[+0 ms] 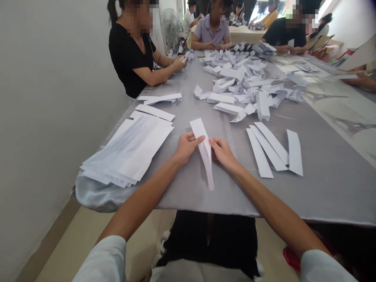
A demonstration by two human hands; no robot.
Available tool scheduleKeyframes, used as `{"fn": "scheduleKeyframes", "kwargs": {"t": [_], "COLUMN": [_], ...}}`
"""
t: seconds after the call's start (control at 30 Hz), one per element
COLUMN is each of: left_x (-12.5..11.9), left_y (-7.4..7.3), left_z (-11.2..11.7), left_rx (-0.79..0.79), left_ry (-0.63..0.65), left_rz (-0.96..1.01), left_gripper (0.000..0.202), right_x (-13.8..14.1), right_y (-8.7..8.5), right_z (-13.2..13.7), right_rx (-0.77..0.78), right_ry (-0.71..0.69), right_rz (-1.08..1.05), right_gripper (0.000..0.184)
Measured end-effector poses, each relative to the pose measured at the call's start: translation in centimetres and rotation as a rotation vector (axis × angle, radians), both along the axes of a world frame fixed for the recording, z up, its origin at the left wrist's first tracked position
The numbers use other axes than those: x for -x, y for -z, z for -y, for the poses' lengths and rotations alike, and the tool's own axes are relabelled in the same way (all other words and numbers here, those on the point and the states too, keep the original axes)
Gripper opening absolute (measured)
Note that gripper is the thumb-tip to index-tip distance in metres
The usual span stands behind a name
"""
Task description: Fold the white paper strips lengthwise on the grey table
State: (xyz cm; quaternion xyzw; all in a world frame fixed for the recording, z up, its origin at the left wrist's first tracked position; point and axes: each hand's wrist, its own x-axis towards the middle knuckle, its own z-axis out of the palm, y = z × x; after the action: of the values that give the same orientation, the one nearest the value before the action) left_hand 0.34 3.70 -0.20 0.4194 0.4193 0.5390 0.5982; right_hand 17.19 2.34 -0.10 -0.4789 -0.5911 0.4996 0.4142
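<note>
A long white paper strip (203, 148) hangs between my left hand (187, 148) and my right hand (223, 153), creased along its length. Both hands pinch it near the middle, and my fingers hide part of it. To the left of my left hand lies a loose stack of white paper strips (129, 149). Several separate strips (272, 150) lie fanned out to the right of my right hand. Neither stack touches my hands.
A large heap of folded white paper pieces (243, 80) covers the middle of the grey cloth-covered table (331, 196). Co-workers sit around it, one with hands (178, 64) holding paper. A white wall (49, 98) runs along the left side.
</note>
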Motion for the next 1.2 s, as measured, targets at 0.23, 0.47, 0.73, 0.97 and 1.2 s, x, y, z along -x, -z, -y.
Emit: {"fn": "scheduleKeyframes", "kwargs": {"t": [0.23,0.47,0.73,0.97,1.2], "left_x": [0.11,0.2,0.28,0.17,0.25], "left_y": [-0.13,0.31,0.24,0.16,-0.08], "left_z": [-0.02,-0.16,-0.19,-0.23,-0.19], "left_rx": [0.005,0.001,0.004,0.015,0.016], "left_ry": [-0.037,-0.029,-0.03,-0.048,-0.019], "left_rz": [0.02,0.006,0.004,0.0,-0.021], "left_gripper": [0.052,0.049,0.05,0.052,0.05], "right_x": [0.17,0.0,-0.11,-0.35,-0.42], "right_y": [-0.35,-0.36,-0.36,-0.39,-0.55], "right_z": [0.46,0.42,0.55,0.33,0.26], "right_rx": [0.004,-0.127,-0.226,-0.188,-0.041], "right_ry": [-0.031,0.019,0.056,-0.021,-0.06], "right_rz": [-0.021,0.095,0.198,0.162,0.054], "right_gripper": [0.054,0.045,0.039,0.041,0.048]}}
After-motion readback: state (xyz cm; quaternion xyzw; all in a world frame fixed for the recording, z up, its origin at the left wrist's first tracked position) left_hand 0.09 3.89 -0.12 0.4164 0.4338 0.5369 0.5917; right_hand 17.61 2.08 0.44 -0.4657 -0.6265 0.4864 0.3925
